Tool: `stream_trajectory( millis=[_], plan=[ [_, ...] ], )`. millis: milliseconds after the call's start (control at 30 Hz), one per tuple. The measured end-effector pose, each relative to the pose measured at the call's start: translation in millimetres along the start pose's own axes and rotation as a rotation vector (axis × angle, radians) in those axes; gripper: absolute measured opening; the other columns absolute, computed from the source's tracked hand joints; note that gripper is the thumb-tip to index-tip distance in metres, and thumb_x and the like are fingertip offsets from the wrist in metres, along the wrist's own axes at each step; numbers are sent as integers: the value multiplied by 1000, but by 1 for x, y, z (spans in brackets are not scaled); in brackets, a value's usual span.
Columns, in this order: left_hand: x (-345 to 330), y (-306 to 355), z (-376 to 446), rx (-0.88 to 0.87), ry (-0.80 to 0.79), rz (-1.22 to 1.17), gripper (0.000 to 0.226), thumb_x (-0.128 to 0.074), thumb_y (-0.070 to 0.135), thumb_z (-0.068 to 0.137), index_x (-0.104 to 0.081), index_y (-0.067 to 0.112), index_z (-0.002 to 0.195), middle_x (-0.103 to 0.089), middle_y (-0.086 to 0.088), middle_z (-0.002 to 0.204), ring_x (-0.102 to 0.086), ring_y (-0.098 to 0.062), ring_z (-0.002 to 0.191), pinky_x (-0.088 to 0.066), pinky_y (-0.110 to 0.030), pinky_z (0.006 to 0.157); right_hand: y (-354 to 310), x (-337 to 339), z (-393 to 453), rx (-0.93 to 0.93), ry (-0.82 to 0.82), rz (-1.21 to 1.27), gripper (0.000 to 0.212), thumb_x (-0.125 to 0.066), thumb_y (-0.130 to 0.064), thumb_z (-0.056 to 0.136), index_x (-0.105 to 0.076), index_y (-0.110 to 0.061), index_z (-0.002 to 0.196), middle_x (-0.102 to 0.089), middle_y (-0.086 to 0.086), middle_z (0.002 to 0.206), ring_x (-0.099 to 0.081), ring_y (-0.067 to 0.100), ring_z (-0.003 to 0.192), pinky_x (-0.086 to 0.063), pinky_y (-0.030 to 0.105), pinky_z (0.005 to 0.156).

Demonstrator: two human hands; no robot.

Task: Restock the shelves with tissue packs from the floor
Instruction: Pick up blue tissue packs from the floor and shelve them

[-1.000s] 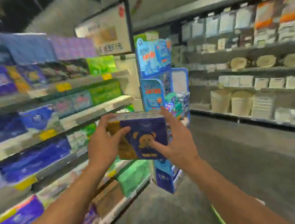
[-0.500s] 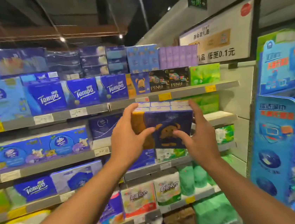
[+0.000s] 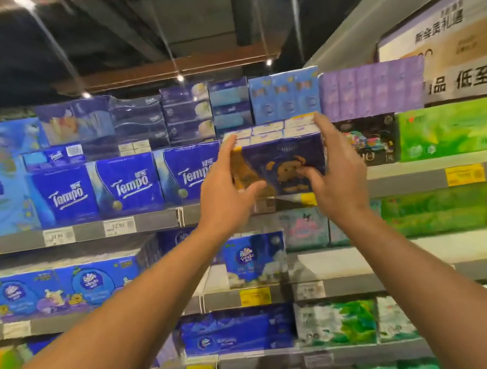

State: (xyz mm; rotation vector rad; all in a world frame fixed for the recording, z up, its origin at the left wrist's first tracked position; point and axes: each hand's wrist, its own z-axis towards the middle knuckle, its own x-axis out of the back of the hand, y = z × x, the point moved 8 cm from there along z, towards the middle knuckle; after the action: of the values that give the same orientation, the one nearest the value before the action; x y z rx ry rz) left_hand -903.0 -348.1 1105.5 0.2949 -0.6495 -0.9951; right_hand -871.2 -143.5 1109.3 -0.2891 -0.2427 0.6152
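Both-handed grip: left hand [image 3: 224, 186] and right hand [image 3: 337, 170] clamp the sides of a tissue pack [image 3: 282, 161], fingers curled over its top edge, thumbs on the front, arms stretched up. Pack is dark blue with a bear print, white tops. It sits at the upper shelf [image 3: 149, 222], between Tempo packs [image 3: 127, 185] and a black pack [image 3: 367, 139].

Two bare forearms are seen, uncovered from the lower frame edge up to the wrists. No sleeve, watch, ring or glove is worn on the left hand [image 3: 227, 190] or the right hand [image 3: 339, 173].
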Motion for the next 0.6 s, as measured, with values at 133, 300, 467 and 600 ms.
stream_trajectory(
  millis=[133,300,467,600],
  plan=[
    [-20,-20,41,5,-35,75,99,-77,21,82,-11,46,152,-47,24,123,-53,4,103,-45,-11,79,32,-35,39,-23,11,22,85,-74,-3,77,-34,-22,149,-53,6,136,-53,25,120,-43,33,96],
    [-58,-54,69,-1,-156,305,93,-73,24,85,-13,43,153,-47,5,142,-50,-15,124,-46,-32,100,76,-98,65,-112,-107,88,89,-79,-9,78,-31,-28,150,-54,6,135,-54,24,119,-44,36,96],
    [-87,-101,82,117,-224,463,85,-68,37,87,-16,41,153,-28,-4,147,-46,-27,127,-44,-39,104,113,-166,68,-193,-277,91,95,-83,-16,75,-28,-22,152,-55,13,126,-52,31,119,-42,40,96],
    [-101,-127,88,196,-257,473,86,-62,52,88,-11,34,155,-17,-8,159,-32,-30,141,-36,-43,112,131,-197,73,-293,-381,64,101,-79,-23,81,-10,-24,156,-61,17,120,-57,37,112,-44,41,82]
  ],
)
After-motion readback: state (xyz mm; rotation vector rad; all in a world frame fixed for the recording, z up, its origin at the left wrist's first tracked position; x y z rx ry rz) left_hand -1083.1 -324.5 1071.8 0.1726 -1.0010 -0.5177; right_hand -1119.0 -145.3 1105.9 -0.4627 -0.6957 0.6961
